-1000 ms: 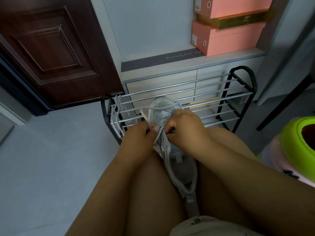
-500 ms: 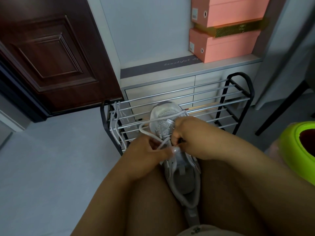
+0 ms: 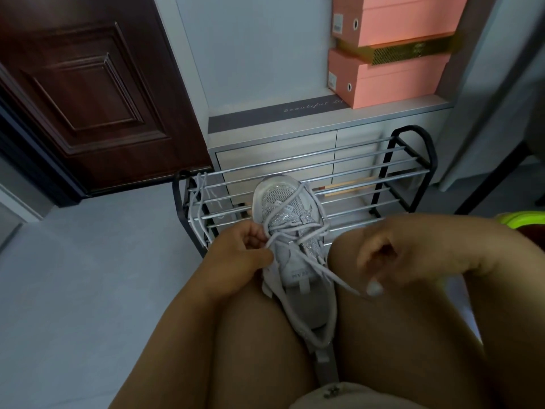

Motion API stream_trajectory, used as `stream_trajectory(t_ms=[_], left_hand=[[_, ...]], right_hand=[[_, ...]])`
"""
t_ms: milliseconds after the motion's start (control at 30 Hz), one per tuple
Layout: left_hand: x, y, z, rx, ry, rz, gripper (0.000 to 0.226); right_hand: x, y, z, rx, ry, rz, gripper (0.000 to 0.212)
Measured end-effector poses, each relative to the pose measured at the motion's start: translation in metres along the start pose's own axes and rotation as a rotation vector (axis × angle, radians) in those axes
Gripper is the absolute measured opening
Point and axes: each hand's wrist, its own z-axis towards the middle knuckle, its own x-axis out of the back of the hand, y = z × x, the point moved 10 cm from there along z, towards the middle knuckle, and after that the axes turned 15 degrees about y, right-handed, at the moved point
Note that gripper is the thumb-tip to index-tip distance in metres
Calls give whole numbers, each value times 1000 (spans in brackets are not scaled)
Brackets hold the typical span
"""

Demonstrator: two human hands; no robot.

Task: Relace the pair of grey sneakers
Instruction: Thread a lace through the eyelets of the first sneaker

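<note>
Between the person's knees, toe pointing away, sits the grey sneaker (image 3: 292, 255) — one shoe only; its partner is not in view. Left hand (image 3: 240, 252) keeps its grip at the shoe's left edge, fingers pinching one run of the lace (image 3: 298, 234) at mid-eyelet height. Right hand (image 3: 389, 261) is blurred; its grip looks closed on the lace's free end, thumb and fingertip together at the tip, though the contact itself is smeared.

Change from half a second ago: both hands were bunched together over the eyelets; now the right hand has drawn back toward the right knee, and the lace trails in a long diagonal from the shoe to it. Judgement — a pass has just been threaded and the slack is being pulled through. Upper eyelets look unlaced; work is partway.

Beyond the toe stands a wire shoe rack (image 3: 392, 178), with a second lace (image 3: 196, 208) draped on its left end. Pink boxes (image 3: 392, 54) sit on the cabinet behind.
</note>
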Motion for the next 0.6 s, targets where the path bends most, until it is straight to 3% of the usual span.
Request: stream_trajectory(t_ms=[100, 167, 233, 333, 433, 500, 600], left_hand=[[-2, 0, -1, 6, -6, -12, 21], [-2, 2, 0, 4, -10, -25, 21], [-2, 4, -1, -2, -14, -33, 21], [3, 3, -1, -13, 22, -7, 24], [9, -3, 3, 11, 80, 1, 26], [13, -6, 5, 19, 111, 14, 25], [16, -5, 6, 6, 141, 35, 23]], right_hand=[[27, -22, 15, 14, 355, 83, 33], [23, -45, 30, 61, 501, -136, 35], [5, -62, 53, 73, 537, -397, 31], [-13, -68, 69, 128, 470, -502, 18], [-10, -61, 44, 232, 272, -289, 7], [-12, -50, 15, 245, 68, -126, 17], [-8, -19, -12, 108, -67, 56, 13]])
